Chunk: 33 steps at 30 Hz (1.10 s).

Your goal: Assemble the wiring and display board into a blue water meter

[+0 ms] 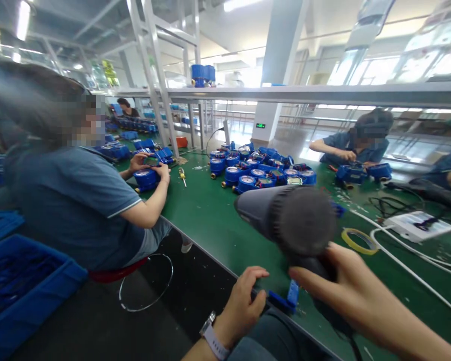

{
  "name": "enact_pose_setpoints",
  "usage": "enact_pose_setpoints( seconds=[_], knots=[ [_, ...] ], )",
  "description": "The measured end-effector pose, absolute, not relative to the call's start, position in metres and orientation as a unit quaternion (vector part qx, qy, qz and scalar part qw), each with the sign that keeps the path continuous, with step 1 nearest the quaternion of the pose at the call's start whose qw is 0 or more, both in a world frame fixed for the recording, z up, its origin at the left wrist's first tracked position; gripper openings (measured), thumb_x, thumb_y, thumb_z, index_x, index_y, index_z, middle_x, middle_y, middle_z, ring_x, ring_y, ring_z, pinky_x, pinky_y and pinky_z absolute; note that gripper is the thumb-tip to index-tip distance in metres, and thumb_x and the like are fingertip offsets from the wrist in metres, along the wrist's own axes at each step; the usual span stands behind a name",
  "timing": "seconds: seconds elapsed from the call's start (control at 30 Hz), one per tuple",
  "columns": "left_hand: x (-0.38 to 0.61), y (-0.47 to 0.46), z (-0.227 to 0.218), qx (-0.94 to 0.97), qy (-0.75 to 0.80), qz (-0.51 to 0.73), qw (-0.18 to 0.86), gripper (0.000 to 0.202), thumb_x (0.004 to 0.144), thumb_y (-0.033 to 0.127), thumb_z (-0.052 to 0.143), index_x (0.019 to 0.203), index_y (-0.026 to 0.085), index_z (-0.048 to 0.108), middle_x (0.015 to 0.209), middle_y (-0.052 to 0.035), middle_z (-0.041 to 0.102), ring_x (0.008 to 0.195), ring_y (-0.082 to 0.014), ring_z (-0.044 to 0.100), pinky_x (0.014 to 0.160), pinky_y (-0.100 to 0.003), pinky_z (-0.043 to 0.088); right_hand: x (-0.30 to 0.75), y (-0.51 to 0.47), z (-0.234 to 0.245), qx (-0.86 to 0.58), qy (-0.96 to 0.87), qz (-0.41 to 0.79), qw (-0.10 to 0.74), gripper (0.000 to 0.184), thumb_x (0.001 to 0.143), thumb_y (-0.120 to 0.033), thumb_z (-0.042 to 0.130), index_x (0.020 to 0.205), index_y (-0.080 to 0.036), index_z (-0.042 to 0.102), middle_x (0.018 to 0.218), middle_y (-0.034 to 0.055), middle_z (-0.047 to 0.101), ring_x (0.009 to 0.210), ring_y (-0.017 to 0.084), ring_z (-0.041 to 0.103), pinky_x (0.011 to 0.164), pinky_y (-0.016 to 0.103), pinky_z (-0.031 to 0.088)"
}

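Observation:
My right hand (346, 286) is wrapped round the handle of a dark grey hair dryer (302, 220). Its round rear end faces me and its nozzle points left, above the green table. At the table's near edge, my left hand (242, 298) has its thumb and forefinger apart, with nothing visible between them. Just right of those fingers lie blue plastic strips (283, 300), one of them angled upward. Beyond the dryer, several blue water meters (248, 173) with brass fittings are crowded together on the table.
A co-worker (78, 195) sits at left, both hands on a blue meter (146, 179). Another person (355, 138) works opposite. Yellow tape (359, 241), white cables (409, 245) and a power strip (417, 225) lie at right. A screwdriver (182, 175) rests farther back; a blue crate (33, 296) stands left.

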<state>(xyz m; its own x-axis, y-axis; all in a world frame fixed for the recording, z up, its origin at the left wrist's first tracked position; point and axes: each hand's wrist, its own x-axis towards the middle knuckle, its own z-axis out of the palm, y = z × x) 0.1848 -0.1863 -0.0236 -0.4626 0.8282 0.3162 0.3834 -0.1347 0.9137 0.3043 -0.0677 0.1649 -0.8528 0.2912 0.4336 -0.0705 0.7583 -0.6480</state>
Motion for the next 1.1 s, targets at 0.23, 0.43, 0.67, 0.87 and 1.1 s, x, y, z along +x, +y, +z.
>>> enact_pose_setpoints(
  seconds=[0.23,0.43,0.67,0.87,1.1],
  knots=[
    [0.141,-0.236,-0.036,0.336,0.673,0.624,0.212,0.031,0.091,0.023,0.049,0.121,0.020,0.057,0.125,-0.0108,0.061,0.121,-0.0247,0.055,0.110,-0.044,0.039,0.151,-0.083,0.103,-0.082,-0.978,0.180,0.063,0.069,0.081,-0.009,0.064,0.146,-0.015,0.043,0.153,0.0163,0.032,0.107,0.030,0.063,0.097,0.043,0.051],
    [0.112,-0.244,-0.056,0.227,0.643,0.702,0.204,0.043,0.094,0.040,0.048,0.131,0.019,0.049,0.137,-0.0153,0.055,0.128,-0.0280,0.053,0.112,-0.047,0.039,0.095,-0.085,0.055,-0.139,-0.978,0.151,0.027,0.060,0.090,-0.012,0.065,0.145,-0.021,0.042,0.155,0.0149,0.028,0.116,0.029,0.055,0.097,0.050,0.049],
    [0.065,-0.230,-0.053,0.205,0.678,0.690,0.151,0.058,0.095,0.052,0.044,0.144,0.020,0.040,0.151,-0.0136,0.045,0.139,-0.0272,0.044,0.117,-0.046,0.036,0.081,-0.100,0.033,-0.174,-0.951,0.253,0.036,0.054,0.096,-0.027,0.063,0.145,-0.018,0.041,0.151,0.0161,0.034,0.123,0.031,0.051,0.101,0.053,0.047],
    [0.022,-0.225,-0.038,0.228,0.744,0.620,0.101,0.061,0.096,0.049,0.044,0.147,0.016,0.038,0.151,-0.0158,0.044,0.140,-0.0286,0.043,0.118,-0.048,0.032,0.070,-0.108,0.016,-0.139,-0.922,0.353,0.074,0.049,0.098,-0.029,0.061,0.143,-0.020,0.044,0.149,0.0137,0.038,0.129,0.032,0.046,0.104,0.056,0.043],
    [0.002,-0.206,-0.042,0.248,0.764,0.588,0.099,0.071,0.093,0.048,0.050,0.152,0.016,0.024,0.151,-0.0193,0.043,0.138,-0.0300,0.047,0.113,-0.045,0.041,0.080,-0.101,0.017,-0.097,-0.905,0.394,0.130,0.056,0.096,-0.020,0.060,0.148,-0.016,0.038,0.153,0.0173,0.032,0.138,0.035,0.036,0.110,0.058,0.036]
  ],
)
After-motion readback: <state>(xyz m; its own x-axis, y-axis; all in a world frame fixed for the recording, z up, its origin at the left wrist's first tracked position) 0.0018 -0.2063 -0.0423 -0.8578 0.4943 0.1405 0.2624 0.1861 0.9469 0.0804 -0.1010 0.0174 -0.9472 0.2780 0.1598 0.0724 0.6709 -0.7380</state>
